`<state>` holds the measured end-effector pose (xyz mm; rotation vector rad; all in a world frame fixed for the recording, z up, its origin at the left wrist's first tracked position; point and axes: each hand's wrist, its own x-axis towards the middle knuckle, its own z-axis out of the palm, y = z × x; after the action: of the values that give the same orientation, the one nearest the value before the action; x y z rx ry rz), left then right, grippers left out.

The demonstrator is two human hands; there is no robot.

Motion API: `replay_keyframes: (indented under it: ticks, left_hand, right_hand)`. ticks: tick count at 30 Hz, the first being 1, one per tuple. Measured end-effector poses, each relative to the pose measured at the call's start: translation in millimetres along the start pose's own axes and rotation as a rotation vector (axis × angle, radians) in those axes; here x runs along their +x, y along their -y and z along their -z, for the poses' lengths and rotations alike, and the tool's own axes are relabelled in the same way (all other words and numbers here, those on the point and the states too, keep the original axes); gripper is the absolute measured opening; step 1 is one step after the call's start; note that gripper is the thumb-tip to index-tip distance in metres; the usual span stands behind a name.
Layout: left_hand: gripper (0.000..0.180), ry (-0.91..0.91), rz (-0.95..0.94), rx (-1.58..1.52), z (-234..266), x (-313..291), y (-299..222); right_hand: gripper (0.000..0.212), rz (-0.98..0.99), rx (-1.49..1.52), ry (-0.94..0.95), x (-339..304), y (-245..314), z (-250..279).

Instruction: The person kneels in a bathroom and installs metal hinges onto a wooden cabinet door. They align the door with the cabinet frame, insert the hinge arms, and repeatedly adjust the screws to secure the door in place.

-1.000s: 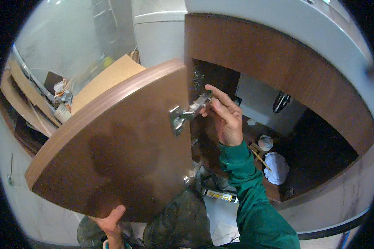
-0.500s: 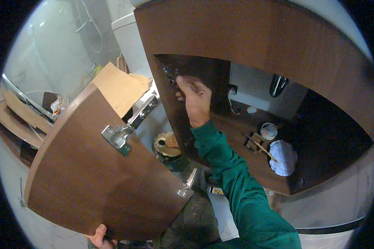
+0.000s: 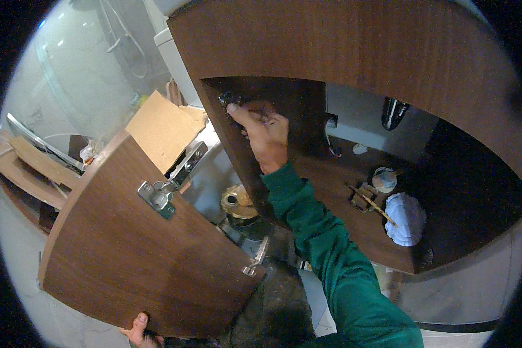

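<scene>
A brown wooden cabinet door (image 3: 127,255) leans off its cabinet, inner face toward me. My left hand (image 3: 138,332) grips its lower edge, thumb on the face. Two metal hinges are fixed along the door's right side, an upper hinge (image 3: 158,197) and a lower hinge (image 3: 256,258). My right hand (image 3: 267,136) reaches inside the brown cabinet (image 3: 354,46), by its left inner wall. Its thumb tip is at a dark, shiny metal fitting (image 3: 228,100) on that wall. The fingers are curled in; whatever lies between them is hidden.
On the cabinet floor are a white cloth-like bundle (image 3: 405,219), a thin stick (image 3: 374,204) and a small round tub (image 3: 384,180). A chrome drain fitting (image 3: 393,113) hangs inside. A lidded can (image 3: 238,203) stands between door and cabinet. Cardboard (image 3: 163,130) lies behind the door.
The view has shifted slightly. My right hand sits a little closer to the metal fitting on the left wall. My left hand still holds the door's lower edge.
</scene>
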<state>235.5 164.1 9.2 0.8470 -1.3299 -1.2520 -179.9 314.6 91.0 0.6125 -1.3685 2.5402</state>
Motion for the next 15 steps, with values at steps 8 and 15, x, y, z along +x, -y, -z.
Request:
replay_keyframes:
  ticks: [8, 15]
  left_hand:
    - [0.071, 0.117, 0.039, 0.039, -14, -3, -16]
    - [0.038, 0.147, -0.141, -0.038, -27, 2, -3]
  right_hand:
    - [0.029, -0.133, -0.162, 0.023, 6, 10, 3]
    - [0.024, -0.077, -0.005, 0.047, -19, 26, 16]
